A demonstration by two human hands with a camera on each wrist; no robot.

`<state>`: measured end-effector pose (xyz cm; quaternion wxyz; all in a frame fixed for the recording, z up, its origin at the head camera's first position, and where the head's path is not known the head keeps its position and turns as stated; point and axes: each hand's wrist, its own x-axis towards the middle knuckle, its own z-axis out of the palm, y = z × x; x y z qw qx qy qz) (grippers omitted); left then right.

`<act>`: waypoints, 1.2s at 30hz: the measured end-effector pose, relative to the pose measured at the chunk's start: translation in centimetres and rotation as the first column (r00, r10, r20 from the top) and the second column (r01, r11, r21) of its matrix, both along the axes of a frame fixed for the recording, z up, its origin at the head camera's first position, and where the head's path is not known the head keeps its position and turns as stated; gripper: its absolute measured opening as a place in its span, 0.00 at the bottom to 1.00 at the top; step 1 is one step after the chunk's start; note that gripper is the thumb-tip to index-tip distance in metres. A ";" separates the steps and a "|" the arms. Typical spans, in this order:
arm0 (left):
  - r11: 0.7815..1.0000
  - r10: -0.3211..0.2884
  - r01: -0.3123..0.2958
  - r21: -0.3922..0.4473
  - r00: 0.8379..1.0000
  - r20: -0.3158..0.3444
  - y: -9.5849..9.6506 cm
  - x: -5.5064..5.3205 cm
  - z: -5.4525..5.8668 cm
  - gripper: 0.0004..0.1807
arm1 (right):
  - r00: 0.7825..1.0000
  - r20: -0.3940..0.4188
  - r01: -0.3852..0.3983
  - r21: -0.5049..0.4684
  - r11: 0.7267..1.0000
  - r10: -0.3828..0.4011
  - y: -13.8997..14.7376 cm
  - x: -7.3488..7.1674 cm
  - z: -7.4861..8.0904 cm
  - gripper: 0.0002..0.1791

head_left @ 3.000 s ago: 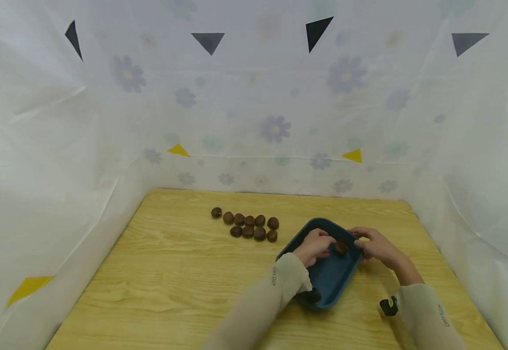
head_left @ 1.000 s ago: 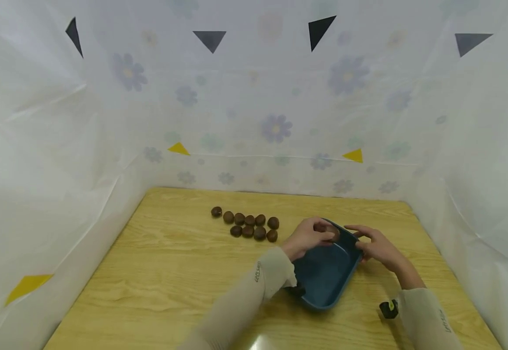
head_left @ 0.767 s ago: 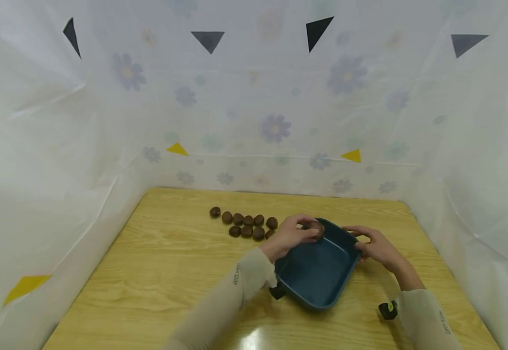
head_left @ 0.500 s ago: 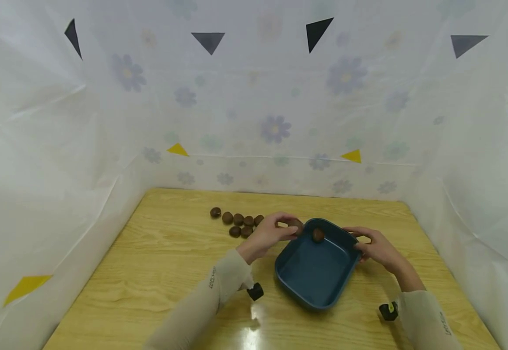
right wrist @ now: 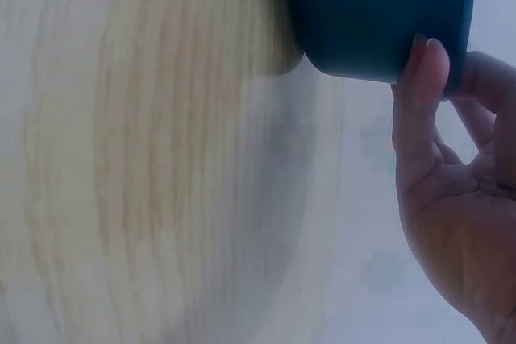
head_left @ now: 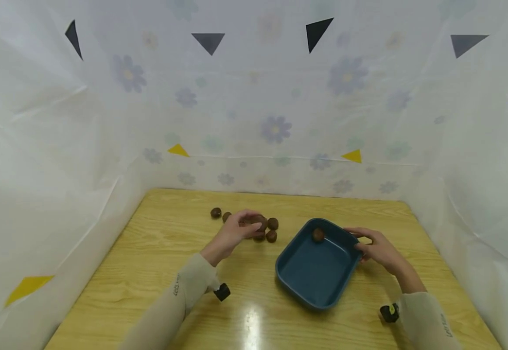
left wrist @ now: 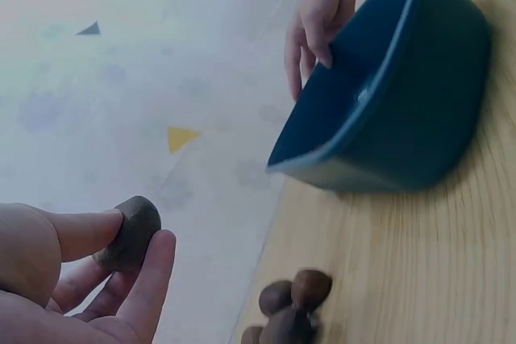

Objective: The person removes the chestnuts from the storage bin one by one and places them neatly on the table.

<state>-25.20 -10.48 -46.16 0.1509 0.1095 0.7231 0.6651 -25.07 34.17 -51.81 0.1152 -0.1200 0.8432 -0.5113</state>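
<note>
My left hand [head_left: 231,235] pinches a brown chestnut [left wrist: 133,235] between thumb and fingers. In the head view it is over the group of chestnuts on the table and hides part of them. Two of the group, a back chestnut [head_left: 273,223] and a front chestnut [head_left: 271,236], show to the right of the hand. My right hand [head_left: 380,250] grips the far right corner of a dark blue, deep-sided tray [head_left: 315,277], thumb on one side of the wall and fingers on the other. One chestnut [head_left: 318,235] lies inside, by the tray's far corner.
The wooden table [head_left: 148,272] meets a white flowered sheet [head_left: 245,121] at the back, with more sheeting at both sides. One chestnut [head_left: 216,212] sits at the left end of the group. A black wrist device [head_left: 222,291] hangs below the left sleeve.
My left hand reached into the tray, took a chestnut and carried it left, out over the wall to the group on the table. The right hand has stayed at the tray's corner.
</note>
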 end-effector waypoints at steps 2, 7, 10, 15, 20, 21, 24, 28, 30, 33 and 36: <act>1.000 0.023 -0.023 -0.012 1.000 0.002 -1.2 0.1 -0.3 0.24 | 1.000 0.005 0.004 -0.007 1.000 -0.004 -0.1 0.0 -0.2 0.29; 0.997 0.073 -0.073 0.004 0.997 0.015 -3.8 0.2 -1.1 0.23 | 1.000 0.000 0.001 -0.015 1.000 -0.001 -0.2 0.1 -0.3 0.29; 0.995 0.096 -0.096 0.010 0.995 0.032 -5.0 0.2 -1.5 0.23 | 1.000 -0.005 0.000 -0.026 1.000 0.000 -0.2 0.2 -0.2 0.29; 0.993 0.116 -0.116 0.003 0.992 0.049 -6.6 0.3 -1.8 0.25 | 1.000 -0.005 0.002 -0.039 0.999 -0.002 -0.2 0.2 -0.2 0.30; 0.993 0.117 -0.118 0.006 0.991 0.067 -7.3 0.2 -2.0 0.25 | 1.000 -0.014 0.009 -0.030 1.000 -0.009 -0.2 0.2 -0.3 0.29; 0.993 0.119 -0.120 0.004 0.991 0.066 -7.4 0.2 -2.0 0.26 | 1.000 -0.017 0.008 -0.027 1.000 -0.009 -0.2 0.1 -0.3 0.29; 0.992 0.128 -0.128 0.007 0.990 0.066 -7.7 0.0 -2.1 0.26 | 1.000 -0.022 0.010 -0.024 1.000 -0.010 -0.3 0.1 -0.4 0.29; 0.989 0.141 -0.143 0.027 0.988 0.064 -8.0 -0.3 -2.5 0.25 | 1.000 -0.018 0.011 -0.033 0.999 -0.011 -0.4 0.1 -0.4 0.29; 0.987 0.153 -0.156 0.036 0.986 0.064 -8.1 -0.5 -2.8 0.25 | 1.000 -0.015 0.011 -0.038 0.999 -0.012 -0.4 0.1 -0.4 0.29; 0.983 0.173 -0.177 0.047 0.982 0.075 -8.2 -0.7 -3.2 0.26 | 1.000 -0.013 0.012 -0.044 0.999 -0.013 -0.3 0.1 -0.5 0.29; 0.978 0.202 -0.205 0.035 0.976 0.087 -8.3 -1.0 -3.5 0.26 | 1.000 -0.018 0.013 -0.048 0.999 -0.014 -0.3 0.0 -0.6 0.29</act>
